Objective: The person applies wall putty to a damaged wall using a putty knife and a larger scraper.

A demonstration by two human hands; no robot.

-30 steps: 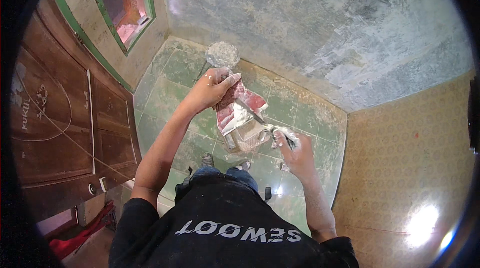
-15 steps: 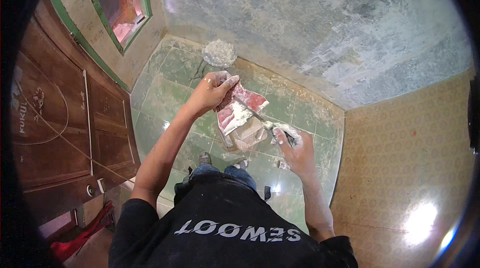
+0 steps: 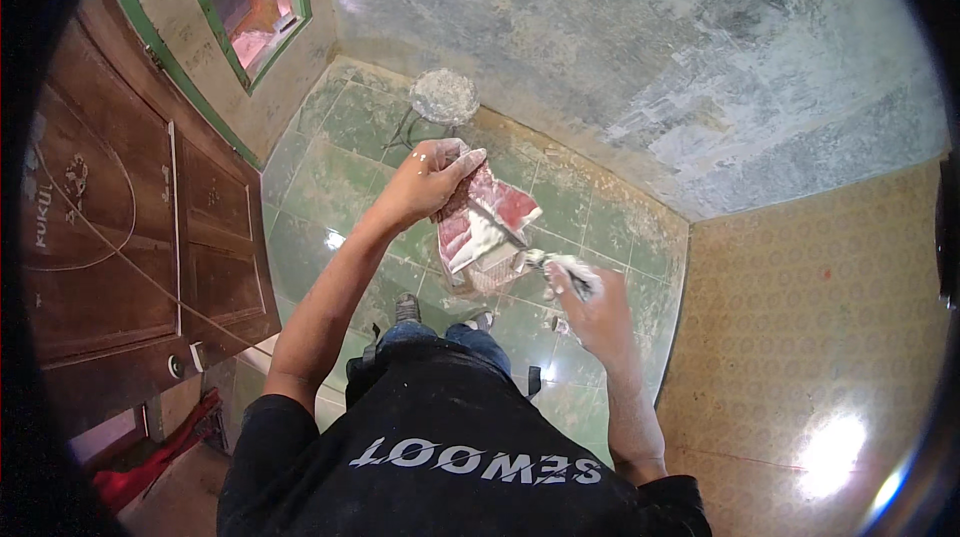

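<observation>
My left hand, dusted with white, pinches the upper left edge of a red and white flat piece, perhaps a cut board or stiff sheet. White paste lies across its middle. In my right hand is a putty knife, its handle caked with the same paste. The knife's thin dark blade slants up and left across the red piece, against the paste. Below the piece, partly hidden by it, a pale box-like container stands near my feet.
A round stool with a white-spattered top stands by the grey patchy wall. Green floor tiles carry white smears. A brown wooden door is at left, with a thin cable across it. A yellowish patterned surface rises at right.
The view has shifted slightly. My right hand has drawn the knife's blade a little down and right over the red piece; my left hand keeps its pinch.
</observation>
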